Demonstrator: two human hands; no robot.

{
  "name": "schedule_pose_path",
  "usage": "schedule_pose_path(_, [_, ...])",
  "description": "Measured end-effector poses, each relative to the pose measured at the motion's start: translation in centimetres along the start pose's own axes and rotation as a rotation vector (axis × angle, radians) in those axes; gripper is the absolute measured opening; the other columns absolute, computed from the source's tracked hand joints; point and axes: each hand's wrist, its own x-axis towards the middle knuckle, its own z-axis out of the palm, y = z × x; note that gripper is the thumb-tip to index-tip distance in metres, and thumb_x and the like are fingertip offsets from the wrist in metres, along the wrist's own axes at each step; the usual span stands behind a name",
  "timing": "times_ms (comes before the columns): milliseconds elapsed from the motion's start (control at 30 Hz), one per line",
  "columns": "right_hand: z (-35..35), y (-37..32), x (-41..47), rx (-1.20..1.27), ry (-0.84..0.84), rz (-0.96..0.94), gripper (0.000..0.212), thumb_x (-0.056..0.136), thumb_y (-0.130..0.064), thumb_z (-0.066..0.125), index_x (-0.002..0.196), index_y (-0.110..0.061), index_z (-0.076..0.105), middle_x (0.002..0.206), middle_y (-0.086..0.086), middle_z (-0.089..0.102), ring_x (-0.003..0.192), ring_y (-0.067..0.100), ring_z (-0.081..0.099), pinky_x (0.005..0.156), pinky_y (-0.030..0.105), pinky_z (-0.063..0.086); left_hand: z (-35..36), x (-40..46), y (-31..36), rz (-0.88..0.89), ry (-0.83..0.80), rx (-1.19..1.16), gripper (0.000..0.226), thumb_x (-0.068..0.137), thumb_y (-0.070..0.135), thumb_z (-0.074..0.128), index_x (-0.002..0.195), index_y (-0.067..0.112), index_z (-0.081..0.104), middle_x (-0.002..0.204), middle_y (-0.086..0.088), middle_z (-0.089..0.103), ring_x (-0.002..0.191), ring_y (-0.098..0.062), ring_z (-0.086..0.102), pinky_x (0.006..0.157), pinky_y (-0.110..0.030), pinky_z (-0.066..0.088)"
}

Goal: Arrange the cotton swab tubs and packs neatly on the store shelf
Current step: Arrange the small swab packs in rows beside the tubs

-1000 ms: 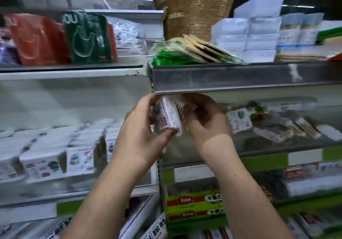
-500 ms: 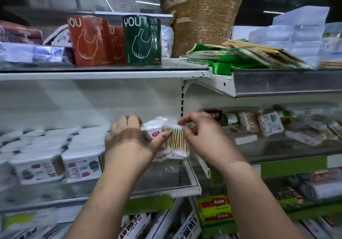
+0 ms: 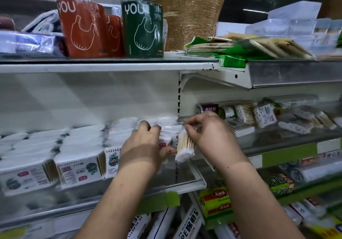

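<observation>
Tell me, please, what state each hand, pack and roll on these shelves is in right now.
left hand: grips the swab pack.
right hand: pinches the pack's top.
swab pack: upright, held at the row's right end.
boxed swab rows: lined up.
green roll: upright.

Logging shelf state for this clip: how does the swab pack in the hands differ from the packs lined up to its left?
The held swab pack is tilted, its wooden sticks showing; the lined-up packs stand square, labels facing out. The held pack is pinched by the right hand and steadied by the left hand; the lined-up packs rest untouched. Both are clear-wrapped cotton swabs on the same shelf.
</observation>
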Motion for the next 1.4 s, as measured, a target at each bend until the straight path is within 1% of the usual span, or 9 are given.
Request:
schedule_pose_path(100, [-0.3,-0.4,0.1,-0.013,-0.028,0.065,0.023,0.097,-0.033,0.056,0.110,-0.024,0.073,0.112,-0.004,0.065,0.083,0.012,0.065,0.069,0.019,0.047,0.0,0.4,0.0,-0.016,-0.107,0.003,0.067,0.081,0.059,0.064,0.134,0.022,0.046,0.129,-0.003,0.040,0.111,-0.027,0.054,0.087,-0.037,0.045])
schedule_pose_path(267, [-0.6,-0.6,0.1,-0.054,-0.144,0.098,0.038,0.095,-0.017,0.052,0.128,-0.032,0.062,0.130,-0.006,0.058,0.058,0.001,0.044,0.048,0.011,0.029,0.4,0.8,-0.7,0.033,-0.074,0.148,0.049,0.092,0.010,0.058,0.136,0.022,0.042,0.129,-0.003,0.045,0.108,-0.027,0.058,0.079,-0.036,0.045])
schedule_pose_path(367, [-0.9,-1.3,1.3,-0.122,-0.305,0.146,0.055,0.092,-0.007,0.056,0.141,-0.032,0.050,0.148,-0.005,0.042,0.095,0.013,0.058,0.076,0.019,0.049,0.4,0.7,-1.0,0.052,0.007,0.196,0.056,0.088,0.003,0.058,0.136,0.027,0.042,0.124,0.000,0.050,0.092,-0.025,0.062,0.063,-0.033,0.043])
schedule_pose_path(433, [-0.6,-1.5,2.0,-0.164,-0.356,0.172,0.060,0.091,-0.005,0.060,0.143,-0.031,0.047,0.152,-0.003,0.039,0.118,0.019,0.056,0.099,0.024,0.045,0.4,0.6,-1.1,0.045,0.054,0.201,0.057,0.085,0.001,0.062,0.133,0.027,0.045,0.120,-0.001,0.048,0.076,-0.021,0.052,0.055,-0.032,0.038])
schedule_pose_path(567, [-0.2,-0.6,1.1,-0.148,-0.229,0.097,0.040,0.092,-0.027,0.067,0.131,-0.033,0.060,0.127,-0.007,0.062,0.089,0.008,0.057,0.081,0.018,0.043,0.8,0.5,-1.1,0.035,0.108,0.123,0.057,0.081,0.001,0.068,0.127,0.026,0.046,0.120,-0.003,0.041,0.079,-0.019,0.050,0.056,-0.030,0.038])
schedule_pose_path(800, [-0.8,-0.7,0.4,-0.018,-0.180,0.147,0.024,0.098,-0.039,0.054,0.120,-0.031,0.063,0.102,-0.009,0.070,0.088,0.012,0.063,0.072,0.026,0.047,-0.8,0.9,-1.0,0.048,0.029,-0.265,0.050,0.087,0.033,0.067,0.133,0.041,0.046,0.127,0.011,0.052,0.106,-0.018,0.055,0.084,-0.031,0.044])
schedule_pose_path(1033, [-1.4,-0.7,0.2,-0.078,-0.212,0.144,0.031,0.101,-0.041,0.047,0.129,-0.030,0.057,0.116,-0.005,0.067,0.102,0.018,0.062,0.082,0.029,0.049,-0.5,1.4,-1.1,0.058,0.021,-0.613,0.044,0.083,0.021,0.074,0.118,0.042,0.056,0.097,0.020,0.060,0.070,-0.005,0.057,0.060,-0.026,0.043])
schedule_pose_path(1267, [-0.2,0.4,-0.2,0.475,-0.121,0.073,0.066,0.086,-0.017,0.074,0.135,-0.040,0.036,0.108,-0.014,0.058,0.095,0.003,0.063,0.083,0.026,0.057,-0.7,1.3,-0.7,0.047,0.040,-0.530,0.030,0.082,0.040,0.073,0.108,0.039,0.058,0.087,0.022,0.058,0.073,-0.002,0.054,0.061,-0.027,0.039])
schedule_pose_path(1400, [0.4,-0.1,1.2,0.595,-0.019,0.103,0.070,0.084,-0.001,0.072,0.133,-0.034,0.035,0.104,-0.008,0.052,0.074,-0.001,0.065,0.063,0.018,0.055,-1.1,1.4,-0.5,0.069,-0.077,-0.279,0.026,0.082,0.049,0.070,0.102,0.035,0.063,0.100,0.015,0.057,0.083,-0.007,0.052,0.073,-0.027,0.042])
